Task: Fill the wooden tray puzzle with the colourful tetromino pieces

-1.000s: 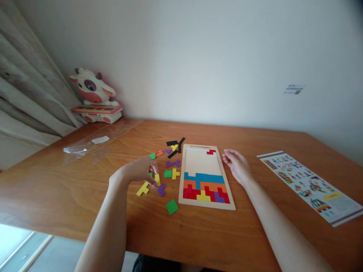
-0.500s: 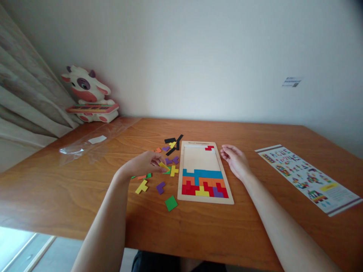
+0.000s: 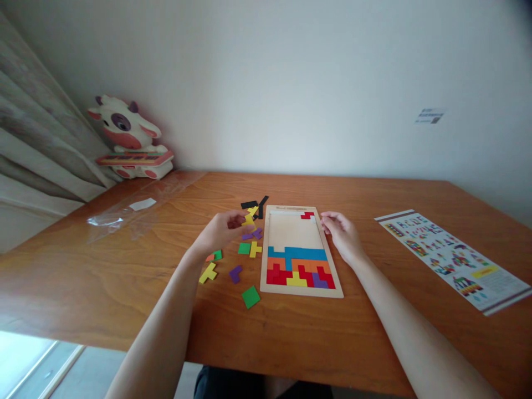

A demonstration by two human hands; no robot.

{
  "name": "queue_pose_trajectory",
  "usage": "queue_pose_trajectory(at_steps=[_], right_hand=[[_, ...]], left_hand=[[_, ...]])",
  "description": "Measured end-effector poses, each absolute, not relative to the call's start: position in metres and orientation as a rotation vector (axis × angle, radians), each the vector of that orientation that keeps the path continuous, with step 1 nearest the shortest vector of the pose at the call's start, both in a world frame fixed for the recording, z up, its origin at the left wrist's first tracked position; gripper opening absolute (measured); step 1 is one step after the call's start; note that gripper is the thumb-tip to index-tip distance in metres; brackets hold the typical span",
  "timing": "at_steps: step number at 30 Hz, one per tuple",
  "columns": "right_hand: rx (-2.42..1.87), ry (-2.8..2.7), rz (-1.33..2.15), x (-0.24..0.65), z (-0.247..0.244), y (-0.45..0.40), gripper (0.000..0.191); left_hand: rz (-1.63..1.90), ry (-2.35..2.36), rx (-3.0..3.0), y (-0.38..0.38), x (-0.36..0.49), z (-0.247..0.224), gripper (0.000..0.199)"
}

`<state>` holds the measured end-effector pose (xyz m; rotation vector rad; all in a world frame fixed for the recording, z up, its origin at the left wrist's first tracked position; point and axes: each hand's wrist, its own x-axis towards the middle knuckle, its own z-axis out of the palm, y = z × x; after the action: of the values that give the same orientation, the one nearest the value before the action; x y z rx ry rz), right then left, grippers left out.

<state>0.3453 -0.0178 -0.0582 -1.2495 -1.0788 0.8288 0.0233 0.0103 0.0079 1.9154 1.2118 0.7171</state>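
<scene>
My left hand (image 3: pixel 222 230) is closed in a pinch on a yellow puzzle piece (image 3: pixel 249 222), raised over the loose pieces left of the board. The wooden puzzle board (image 3: pixel 303 294) lies flat, its lower part filled with red, yellow, purple, orange and blue pieces. A single red piece (image 3: pixel 307 215) sits at the top right inside the frame. Beside the board's upper right edge is my right hand (image 3: pixel 343 235), its fingers curled together with nothing visible in them; I cannot tell whether the fingertips touch the frame. A yellow T-shaped piece (image 3: pixel 254 250) lies along the board's left edge.
Black strips (image 3: pixel 249 205), a green square (image 3: pixel 251 297), a purple piece (image 3: pixel 235 274) and several others lie loose on the wooden table (image 3: pixel 332 343). A printed sheet (image 3: pixel 453 260) is at right. Clear plastic wrap (image 3: pixel 120 219) and a toy cow with keyboard (image 3: pixel 131 138) are at left.
My left hand has moved up and right with the yellow piece, uncovering a green piece below. My right hand has shifted slightly left, closer to the board's edge.
</scene>
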Motion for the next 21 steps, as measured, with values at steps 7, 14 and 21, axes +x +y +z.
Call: queue_pose_trajectory(at_steps=[7,14,21], right_hand=[[-1.272,-1.113,0.828,0.344,-0.057,-0.019,0.035],[-1.288,-1.162,0.796,0.345,-0.057,-0.019,0.033],[-1.293,-1.180,0.791,0.346,-0.059,-0.019,0.030]], left_hand=[[0.375,1.435,2.092,0.020,0.005,0.001,0.041],[0.206,1.630,2.017,0.017,-0.009,0.006,0.030],[0.405,1.614,2.486,0.013,0.009,-0.003,0.029]])
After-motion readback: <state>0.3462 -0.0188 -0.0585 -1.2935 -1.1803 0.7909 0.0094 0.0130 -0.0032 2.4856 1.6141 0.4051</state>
